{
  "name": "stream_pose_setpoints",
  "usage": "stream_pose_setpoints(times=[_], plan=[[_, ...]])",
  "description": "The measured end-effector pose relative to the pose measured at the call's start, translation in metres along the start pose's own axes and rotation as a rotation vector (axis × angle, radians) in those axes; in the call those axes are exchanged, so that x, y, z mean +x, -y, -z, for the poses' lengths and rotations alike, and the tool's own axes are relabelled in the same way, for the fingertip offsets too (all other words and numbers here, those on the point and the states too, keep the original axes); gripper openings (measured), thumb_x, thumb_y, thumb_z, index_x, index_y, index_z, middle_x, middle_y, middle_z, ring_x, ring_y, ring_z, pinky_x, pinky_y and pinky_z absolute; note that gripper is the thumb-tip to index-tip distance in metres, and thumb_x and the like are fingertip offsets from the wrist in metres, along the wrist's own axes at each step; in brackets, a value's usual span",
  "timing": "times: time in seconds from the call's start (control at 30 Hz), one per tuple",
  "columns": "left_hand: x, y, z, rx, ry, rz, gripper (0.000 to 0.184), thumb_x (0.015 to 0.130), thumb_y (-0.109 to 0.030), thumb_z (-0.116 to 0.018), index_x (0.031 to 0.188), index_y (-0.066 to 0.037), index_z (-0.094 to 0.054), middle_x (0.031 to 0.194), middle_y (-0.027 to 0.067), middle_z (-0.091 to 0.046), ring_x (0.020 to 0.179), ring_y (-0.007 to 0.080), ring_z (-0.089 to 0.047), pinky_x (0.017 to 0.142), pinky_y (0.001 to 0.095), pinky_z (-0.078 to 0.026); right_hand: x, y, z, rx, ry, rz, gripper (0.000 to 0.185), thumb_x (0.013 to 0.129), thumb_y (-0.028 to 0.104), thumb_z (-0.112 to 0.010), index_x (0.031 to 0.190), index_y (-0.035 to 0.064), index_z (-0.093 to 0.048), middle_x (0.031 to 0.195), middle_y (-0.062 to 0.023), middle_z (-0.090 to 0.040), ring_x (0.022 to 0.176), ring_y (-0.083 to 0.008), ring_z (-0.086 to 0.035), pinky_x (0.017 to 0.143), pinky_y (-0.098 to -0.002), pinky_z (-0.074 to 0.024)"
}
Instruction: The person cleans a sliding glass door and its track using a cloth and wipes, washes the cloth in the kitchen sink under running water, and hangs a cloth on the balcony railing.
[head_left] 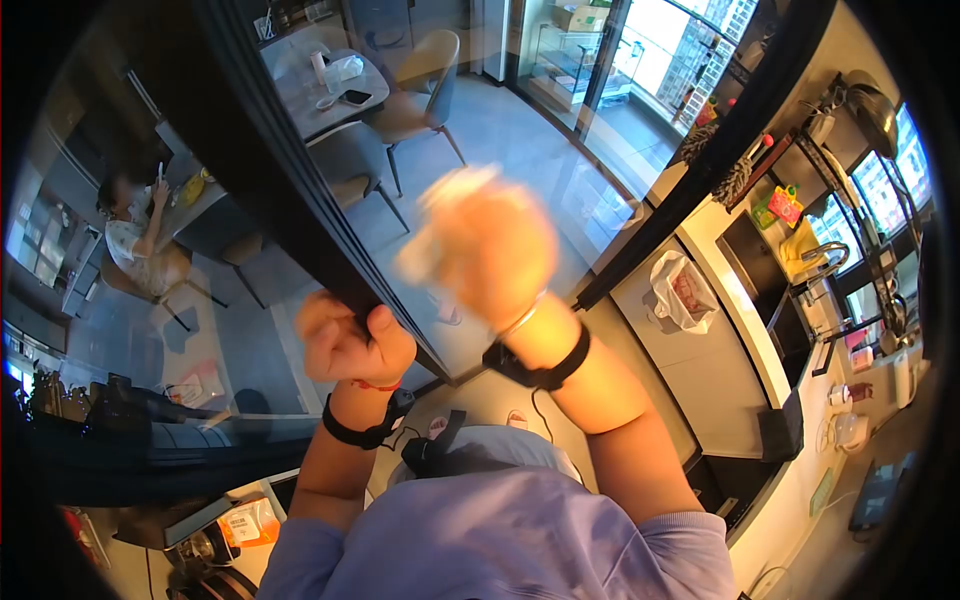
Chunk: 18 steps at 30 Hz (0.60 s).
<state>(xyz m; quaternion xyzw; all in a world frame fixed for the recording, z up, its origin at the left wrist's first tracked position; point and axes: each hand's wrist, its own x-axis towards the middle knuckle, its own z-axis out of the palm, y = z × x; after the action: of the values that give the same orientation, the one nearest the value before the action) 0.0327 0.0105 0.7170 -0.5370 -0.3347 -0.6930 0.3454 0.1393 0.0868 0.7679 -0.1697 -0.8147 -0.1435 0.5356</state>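
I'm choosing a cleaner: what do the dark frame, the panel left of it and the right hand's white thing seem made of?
Dark frame: probably matte metal, grooved edges. Panel: likely smooth glass, being see-through. White thing: soft-looking, perhaps cloth, but blurred.

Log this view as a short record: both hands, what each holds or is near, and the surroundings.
left hand: fingers curled, at the dark door frame; contact unclear
right hand: motion-blurred, holding a pale item too blurred to name
upper part of view: table with a phone on it, chairs beside it
left side: seated person
right side: white bag, faucet
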Motion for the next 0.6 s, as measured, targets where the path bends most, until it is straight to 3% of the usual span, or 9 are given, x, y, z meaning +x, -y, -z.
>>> stream_pose_setpoints(times=[0.07, 0.1, 0.17, 0.23, 0.27, 0.37, 0.43, 0.47, 0.6], plan=[[-0.002, -0.001, 0.003, 0.039, 0.023, 0.006, 0.041, 0.086, -0.018, -0.057, 0.111, -0.006, -0.027, 0.093, 0.0143, -0.042, 0.068, 0.0205, -0.048, 0.059, 0.0293, -0.040, -0.008, 0.013, 0.004, 0.017, 0.626, 0.069, 0.023, 0.066, 0.027, -0.064, 0.084, 0.0125, -0.060, 0.075, -0.0101, -0.056, 0.068, -0.0266, -0.057, 0.056, -0.0428, -0.0427], [-0.001, 0.000, 0.006, 0.071, 0.039, 0.005, 0.042, 0.087, -0.018, -0.056, 0.111, -0.007, -0.025, 0.092, 0.0140, -0.042, 0.068, 0.0202, -0.048, 0.058, 0.0286, -0.040, 0.014, 0.001, 0.031, -0.050, 0.659, 0.045, 0.021, 0.066, 0.023, -0.061, 0.083, 0.0095, -0.060, 0.075, -0.0093, -0.057, 0.069, -0.0272, -0.058, 0.062, -0.0433, -0.0449], [0.004, 0.001, 0.006, 0.060, 0.049, -0.025, 0.038, 0.087, -0.019, -0.056, 0.110, -0.007, -0.027, 0.094, 0.0135, -0.043, 0.068, 0.0194, -0.049, 0.057, 0.0273, -0.039, 0.015, -0.061, 0.040, -0.086, -0.110, 0.160, 0.014, 0.070, 0.010, -0.059, 0.083, 0.0052, -0.058, 0.074, -0.0084, -0.056, 0.066, -0.0231, -0.055, 0.060, -0.0351, -0.0445], [0.003, -0.001, 0.007, 0.036, 0.049, 0.003, 0.036, 0.087, -0.019, -0.056, 0.107, -0.007, -0.030, 0.095, 0.0132, -0.043, 0.068, 0.0186, -0.049, 0.057, 0.0271, -0.039, 0.031, -0.122, 0.057, -0.218, -0.537, 0.018, 0.011, 0.073, -0.004, -0.057, 0.083, 0.0009, -0.055, 0.072, -0.0075, -0.055, 0.062, -0.0189, -0.052, 0.059, -0.0269, -0.0442], [0.002, -0.002, 0.008, 0.038, 0.053, 0.006, 0.036, 0.087, -0.019, -0.056, 0.107, -0.007, -0.030, 0.095, 0.0132, -0.043, 0.068, 0.0186, -0.049, 0.057, 0.0271, -0.039, 0.028, -0.156, 0.056, -0.200, -0.664, -0.324, 0.005, 0.079, 0.003, -0.057, 0.082, 0.0001, -0.055, 0.073, -0.0073, -0.055, 0.063, -0.0152, -0.053, 0.059, -0.0253, -0.0437], [0.001, -0.003, 0.008, 0.097, 0.056, 0.013, 0.034, 0.087, -0.020, -0.055, 0.106, -0.006, -0.031, 0.096, 0.0134, -0.043, 0.069, 0.0186, -0.050, 0.057, 0.0272, -0.038, 0.035, -0.158, 0.062, -0.200, -0.654, -0.525, 0.006, 0.083, 0.006, -0.054, 0.080, 0.0004, -0.054, 0.074, -0.0091, -0.056, 0.065, -0.0157, -0.053, 0.060, -0.0278, -0.0441], [0.001, -0.003, 0.008, 0.105, 0.068, 0.032, 0.033, 0.088, -0.021, -0.054, 0.106, -0.005, -0.031, 0.096, 0.0136, -0.043, 0.069, 0.0187, -0.050, 0.058, 0.0273, -0.038, 0.028, -0.088, 0.049, -0.238, -0.500, -0.401, 0.002, 0.076, 0.006, -0.054, 0.075, 0.0046, -0.054, 0.071, -0.0109, -0.053, 0.066, -0.0291, -0.053, 0.060, -0.0361, -0.0434], [0.000, -0.003, 0.008, 0.107, 0.069, 0.031, 0.033, 0.088, -0.021, -0.054, 0.106, -0.005, -0.031, 0.096, 0.0136, -0.043, 0.069, 0.0187, -0.050, 0.058, 0.0273, -0.038, 0.014, -0.070, 0.026, -0.136, -0.568, -0.083, 0.005, 0.081, 0.004, -0.052, 0.081, 0.0021, -0.057, 0.073, -0.0105, -0.057, 0.066, -0.0230, -0.055, 0.060, -0.0311, -0.0454], [-0.002, -0.006, 0.010, 0.068, 0.083, 0.069, 0.030, 0.089, -0.021, -0.052, 0.104, -0.003, -0.032, 0.098, 0.0149, -0.043, 0.077, 0.0204, -0.051, 0.065, 0.0274, -0.040, -0.010, -0.050, 0.038, -0.121, -0.053, 0.263, 0.008, 0.067, 0.007, -0.064, 0.073, 0.0066, -0.059, 0.068, -0.0054, -0.057, 0.060, -0.0215, -0.056, 0.052, -0.0318, -0.0457]])
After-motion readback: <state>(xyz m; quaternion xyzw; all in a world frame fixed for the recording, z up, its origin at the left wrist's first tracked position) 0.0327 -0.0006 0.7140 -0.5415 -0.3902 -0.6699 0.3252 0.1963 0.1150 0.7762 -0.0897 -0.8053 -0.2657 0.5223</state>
